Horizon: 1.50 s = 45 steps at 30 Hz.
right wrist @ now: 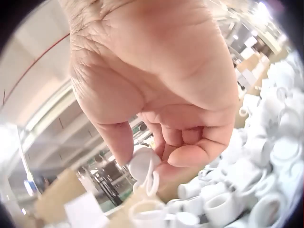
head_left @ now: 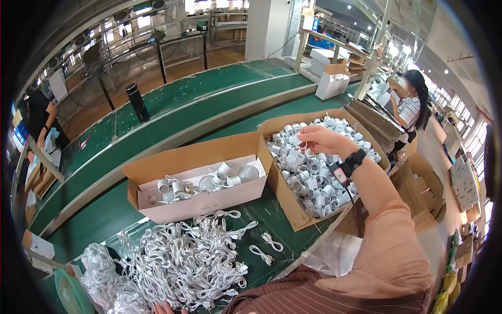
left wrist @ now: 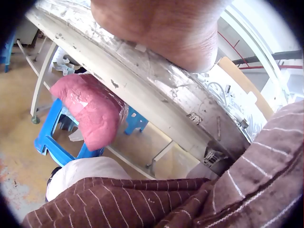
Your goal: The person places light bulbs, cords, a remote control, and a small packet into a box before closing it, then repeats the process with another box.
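Over the large carton (head_left: 293, 212) heaped with small white cup-shaped plastic parts (head_left: 316, 180), my right hand (head_left: 327, 140) pinches one white round part with a thin loop (right wrist: 142, 164) between thumb and fingers. The held part hangs just above the heap in the right wrist view. At the bottom edge of the head view, the fingertips of my left hand (head_left: 163, 307) rest beside a big pile of white coiled cables (head_left: 183, 261). Only the heel of that hand shows in the left wrist view, over the table edge; the rest is hidden.
A long open box (head_left: 209, 201) with white parts and round pieces stands left of the carton. Bagged clear plastic (head_left: 102, 277) lies left of the cables. A black bottle (head_left: 137, 103) stands on the green belt. Another person (head_left: 410, 104) works at right; a blue stool (left wrist: 52, 137) stands below.
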Available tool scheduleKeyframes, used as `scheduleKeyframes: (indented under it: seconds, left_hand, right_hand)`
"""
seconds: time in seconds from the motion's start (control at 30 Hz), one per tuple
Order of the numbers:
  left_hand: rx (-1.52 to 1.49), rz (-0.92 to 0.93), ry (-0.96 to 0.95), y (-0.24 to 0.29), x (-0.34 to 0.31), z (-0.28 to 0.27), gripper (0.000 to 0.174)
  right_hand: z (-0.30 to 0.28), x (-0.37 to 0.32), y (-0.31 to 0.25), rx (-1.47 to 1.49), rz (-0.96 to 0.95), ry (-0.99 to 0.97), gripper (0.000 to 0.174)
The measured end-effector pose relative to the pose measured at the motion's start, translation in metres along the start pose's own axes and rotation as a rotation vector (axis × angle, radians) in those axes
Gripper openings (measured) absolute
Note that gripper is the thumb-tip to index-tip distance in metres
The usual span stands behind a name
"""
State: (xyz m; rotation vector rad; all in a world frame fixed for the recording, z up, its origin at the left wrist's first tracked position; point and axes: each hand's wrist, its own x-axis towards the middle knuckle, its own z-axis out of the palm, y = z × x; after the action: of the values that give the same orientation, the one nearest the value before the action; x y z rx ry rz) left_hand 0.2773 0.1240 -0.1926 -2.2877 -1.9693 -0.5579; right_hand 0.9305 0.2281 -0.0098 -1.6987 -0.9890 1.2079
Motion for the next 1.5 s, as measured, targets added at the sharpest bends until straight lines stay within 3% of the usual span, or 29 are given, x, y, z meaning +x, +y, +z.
scheduleKeyframes:
  seconds: [0.07, 0.1, 0.13, 0.2, 0.23, 0.27, 0.33, 0.37, 0.47, 0.5, 0.53, 0.6, 0.63, 0.97, 1.1, 1.33, 1.47, 1.5]
  left_hand:
    - [0.0, -0.024, -0.02, 0.003, 0.002, -0.004, 0.056]
    - [-0.013, -0.011, -0.002, 0.004, 0.005, -0.005, 0.056]
    - [-0.016, 0.0, 0.01, 0.004, 0.005, -0.004, 0.057]
    - [0.008, -0.046, -0.031, 0.005, 0.002, -0.004, 0.057]
    - [-0.013, -0.021, -0.003, 0.004, 0.003, -0.005, 0.056]
    - [-0.025, -0.009, 0.001, 0.005, 0.004, -0.006, 0.056]
    - [-0.011, -0.006, 0.003, 0.004, 0.004, -0.004, 0.056]
    - [-0.013, -0.016, 0.006, 0.006, 0.005, -0.003, 0.056]
    - [-0.003, -0.02, -0.002, 0.006, 0.003, -0.005, 0.057]
    - [0.005, -0.005, -0.005, 0.004, 0.004, -0.006, 0.056]
    - [0.007, -0.002, 0.001, 0.004, 0.005, -0.004, 0.056]
    - [-0.004, 0.003, 0.014, 0.002, 0.001, -0.002, 0.056]
    - [0.002, -0.005, 0.001, 0.003, 0.002, -0.004, 0.056]
    - [0.012, -0.013, -0.01, 0.004, 0.005, -0.001, 0.055]
    - [0.007, -0.013, -0.034, 0.008, 0.007, -0.01, 0.054]
    - [-0.068, -0.08, -0.029, 0.001, -0.001, 0.004, 0.056]
    - [-0.085, -0.092, -0.042, 0.003, 0.001, 0.002, 0.055]
    - [-0.088, -0.088, -0.034, 0.003, 0.001, 0.002, 0.055]
  right_hand:
    - [-0.006, 0.015, 0.009, -0.974, 0.127, 0.068, 0.024]
    - [-0.002, 0.009, 0.016, -1.072, -0.077, 0.28, 0.024]
    - [-0.003, 0.01, 0.013, -1.078, -0.085, 0.28, 0.024]
    - [0.015, -0.003, -0.003, 0.037, -0.02, 0.02, 0.026]
    - [0.016, -0.003, -0.005, -0.187, 0.01, 0.058, 0.029]
    - [0.013, -0.001, 0.007, -0.177, 0.014, 0.063, 0.029]
    - [0.004, 0.017, 0.025, -1.161, -0.168, 0.227, 0.031]
    - [0.015, 0.006, 0.006, -0.452, 0.019, 0.098, 0.032]
    - [0.012, 0.016, 0.017, -0.506, -0.032, 0.062, 0.033]
    - [0.01, 0.021, 0.019, -1.159, -0.073, 0.135, 0.029]
    - [0.005, 0.021, 0.02, -1.164, -0.082, 0.143, 0.029]
    - [0.02, 0.003, 0.001, -0.108, -0.022, 0.052, 0.023]
    - [0.026, -0.001, -0.009, -0.04, 0.012, 0.048, 0.02]
    - [0.028, -0.02, -0.028, 0.242, -0.052, -0.104, 0.015]
    - [0.051, -0.03, -0.052, 0.216, -0.104, -0.166, 0.021]
    - [0.158, 0.002, -0.102, 0.175, -0.239, -0.411, 0.03]
    - [0.22, 0.034, -0.105, 0.235, -0.273, -0.438, 0.031]
    - [0.229, 0.038, -0.103, 0.129, -0.283, -0.356, 0.031]
